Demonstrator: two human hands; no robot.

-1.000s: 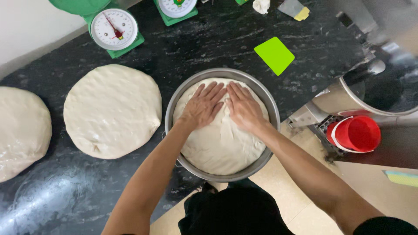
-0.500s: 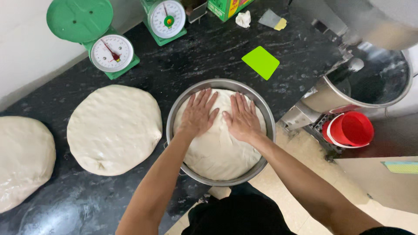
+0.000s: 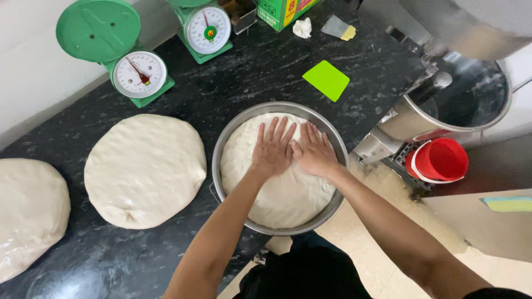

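Observation:
A round metal bowl (image 3: 230,136) sits at the front edge of a black stone counter (image 3: 260,72), filled with a pale mass of dough (image 3: 288,196). My left hand (image 3: 272,149) lies flat on the dough with its fingers spread, palm down. My right hand (image 3: 313,150) presses flat right beside it, thumbs almost touching. Neither hand holds anything.
Two flattened dough rounds lie on the counter, one (image 3: 145,169) left of the bowl and one (image 3: 29,213) at the far left. Two green dial scales (image 3: 121,52) (image 3: 206,26) stand behind. A green scraper (image 3: 326,80), a mixer bowl (image 3: 464,102) and a red cup (image 3: 440,160) are to the right.
Both hands stay flat on the dough and have drawn closer together near the bowl's far side. The view has tilted, showing more of the scales.

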